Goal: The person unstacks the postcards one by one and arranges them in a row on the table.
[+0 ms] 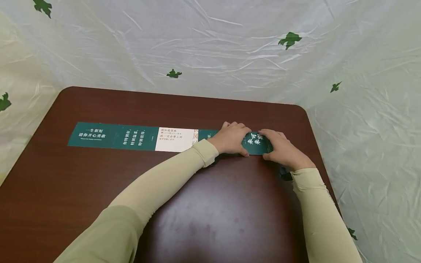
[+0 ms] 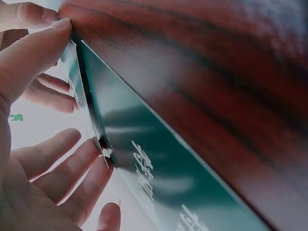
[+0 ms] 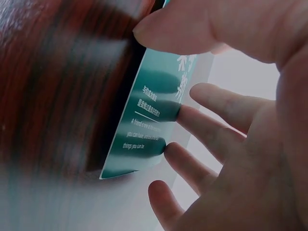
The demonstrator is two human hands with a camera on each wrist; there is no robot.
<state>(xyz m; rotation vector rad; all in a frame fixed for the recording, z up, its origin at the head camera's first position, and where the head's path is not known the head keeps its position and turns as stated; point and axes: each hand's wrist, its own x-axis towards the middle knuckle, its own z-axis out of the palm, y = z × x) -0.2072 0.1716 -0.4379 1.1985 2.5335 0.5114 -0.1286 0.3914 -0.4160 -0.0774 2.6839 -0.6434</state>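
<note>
A row of flat printed cards runs across the table. At its right end lies a green card (image 1: 252,149) with white lettering, held by both hands along its near and far edges. My left hand (image 1: 230,138) has its thumb at the near edge and fingers at the far edge, close to the seam with the neighbouring green card (image 2: 139,130). From the right, my right hand (image 1: 285,150) pinches the held card (image 3: 144,115) between thumb and fingertips. A narrow dark gap separates the two cards in the left wrist view. The left hand covers much of the neighbouring card.
Further left in the row are a white card (image 1: 174,140), a green card (image 1: 149,143) and the leftmost green card (image 1: 92,140). The brown table (image 1: 98,182) has rounded far corners. Pale sheeting (image 1: 210,44) with green leaf shapes hangs around it.
</note>
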